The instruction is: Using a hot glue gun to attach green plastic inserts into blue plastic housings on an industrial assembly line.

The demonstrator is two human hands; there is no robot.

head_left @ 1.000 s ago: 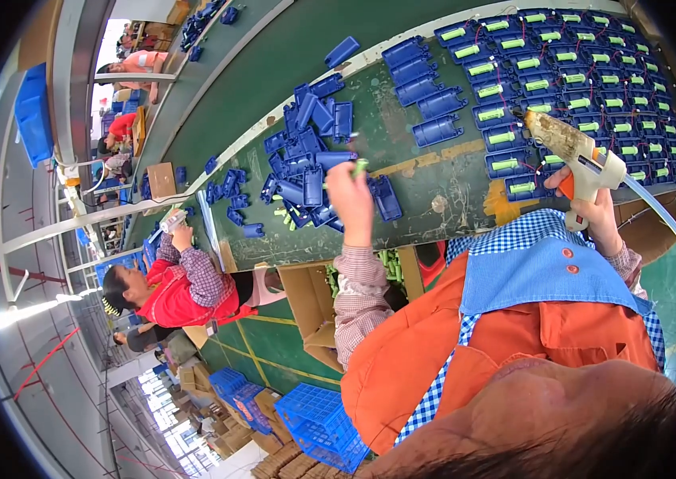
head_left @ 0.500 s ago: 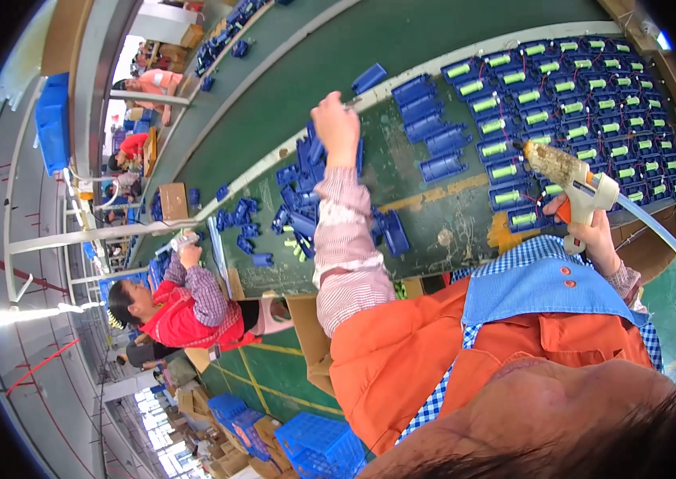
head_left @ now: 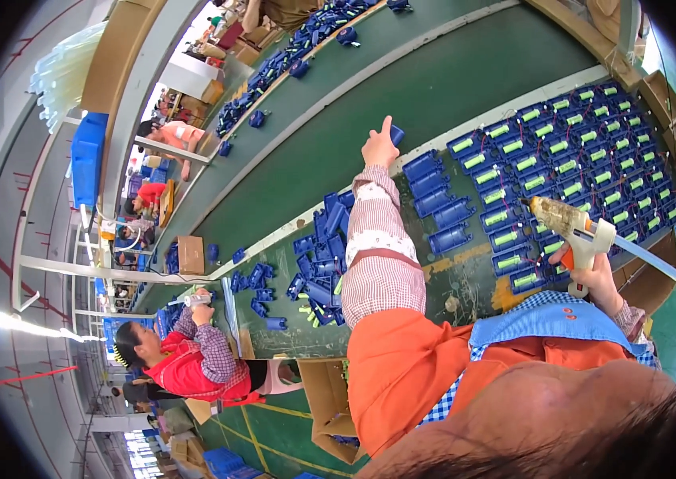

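At the far edge of the green bench, my left hand [head_left: 380,147] is around a blue plastic housing [head_left: 397,136], index finger pointing up beside it. The hand hides part of that housing. On the right, my right hand [head_left: 600,281] grips a hot glue gun [head_left: 585,239] by its white handle, fingers at the orange trigger. Its stained nozzle points left, and a translucent glue stick [head_left: 649,263] sticks out the back. Under the nozzle are rows of blue housings [head_left: 505,238] with light green cylindrical cells and thin wires. A column of housings without cells [head_left: 438,199] lies between my hands.
Left of my forearm lies a heap of blue housings [head_left: 323,255] with several loose green cells. A co-worker in a red vest [head_left: 194,363] works farther left. Beyond the bench's pale rail runs a green conveyor [head_left: 450,96]. An open cardboard box [head_left: 328,399] stands below the bench.
My left hand has moved right and away, reaching the single housing at the rail. The whole view has shifted, showing more of the conveyor. My right hand still holds the glue gun.
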